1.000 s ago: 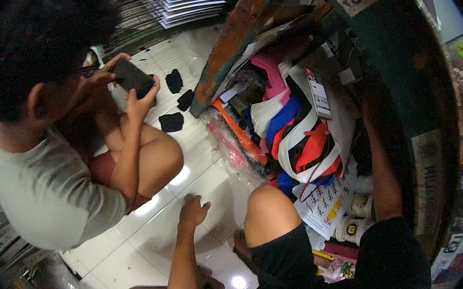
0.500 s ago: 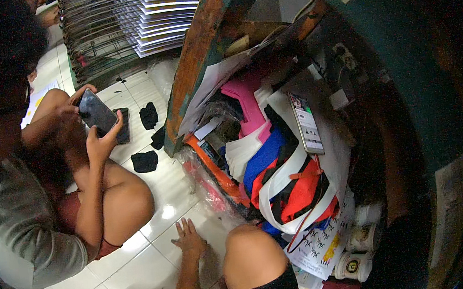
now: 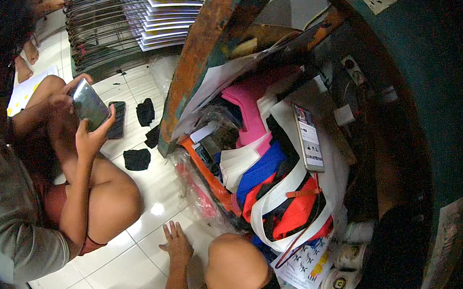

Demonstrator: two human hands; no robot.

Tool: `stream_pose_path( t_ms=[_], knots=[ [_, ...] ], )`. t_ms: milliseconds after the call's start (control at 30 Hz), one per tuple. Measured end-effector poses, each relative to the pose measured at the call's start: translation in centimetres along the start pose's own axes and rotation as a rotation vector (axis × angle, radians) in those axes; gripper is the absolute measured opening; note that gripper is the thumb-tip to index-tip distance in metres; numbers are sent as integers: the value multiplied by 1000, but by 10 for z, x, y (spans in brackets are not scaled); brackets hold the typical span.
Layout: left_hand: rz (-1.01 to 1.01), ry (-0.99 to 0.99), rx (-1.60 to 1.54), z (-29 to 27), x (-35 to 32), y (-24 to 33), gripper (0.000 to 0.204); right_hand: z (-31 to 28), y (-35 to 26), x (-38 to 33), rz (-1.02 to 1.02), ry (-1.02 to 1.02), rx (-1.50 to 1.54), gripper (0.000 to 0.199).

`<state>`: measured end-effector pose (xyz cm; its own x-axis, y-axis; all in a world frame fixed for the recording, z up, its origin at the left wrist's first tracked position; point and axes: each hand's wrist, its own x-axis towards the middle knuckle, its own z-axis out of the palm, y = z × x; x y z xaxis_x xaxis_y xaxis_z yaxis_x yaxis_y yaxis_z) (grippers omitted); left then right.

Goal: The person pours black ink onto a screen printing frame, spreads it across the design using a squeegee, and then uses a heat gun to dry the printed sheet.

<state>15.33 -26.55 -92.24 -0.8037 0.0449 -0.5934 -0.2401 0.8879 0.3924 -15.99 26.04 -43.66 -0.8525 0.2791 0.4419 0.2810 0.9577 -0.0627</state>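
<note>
My left hand (image 3: 176, 243) is pressed on the white tiled floor (image 3: 118, 272) with its fingers spread, just left of my bent knee (image 3: 237, 265). It holds nothing. My right hand does not show; the right side is very dark. Right of the knee is a pile of folded cloth in pink, white, blue and red, with a red piece (image 3: 293, 217) looped by a white strap (image 3: 258, 209). A phone (image 3: 309, 139) with a lit screen lies beside the pile, with a thin reddish cable running from its lower end.
A seated person (image 3: 24, 217) at the left holds a phone (image 3: 91, 104); another dark phone (image 3: 118, 120) lies behind it. Black cloth scraps (image 3: 138, 159) are on the floor. A wooden post (image 3: 193, 52) and a rack of sheets (image 3: 172, 12) stand ahead. White containers (image 3: 339, 282) sit lower right.
The view has shifted slightly, so most things sit a little to the left. The seated person's phone has tilted and catches more light. My left hand stays spread on the floor.
</note>
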Motion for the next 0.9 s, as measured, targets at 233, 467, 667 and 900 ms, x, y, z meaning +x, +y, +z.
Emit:
stream_pose_path(
  t_ms=[233, 467, 667, 900],
  knots=[
    [-32, -58, -111, -19, -7, 8, 85, 5, 0, 0, -2, -6, 28, 54],
    [2, -24, -105, -13, -9, -2, 91, 6, 0, -18, -2, -11, 57, 53],
    [25, -100, -132, -19, 5, -11, 93, 2, 3, -49, -2, -2, 119, 52],
    [225, -44, -138, 33, 47, -59, 97, -21, 14, -145, 55, -21, 298, 52]
  ],
)
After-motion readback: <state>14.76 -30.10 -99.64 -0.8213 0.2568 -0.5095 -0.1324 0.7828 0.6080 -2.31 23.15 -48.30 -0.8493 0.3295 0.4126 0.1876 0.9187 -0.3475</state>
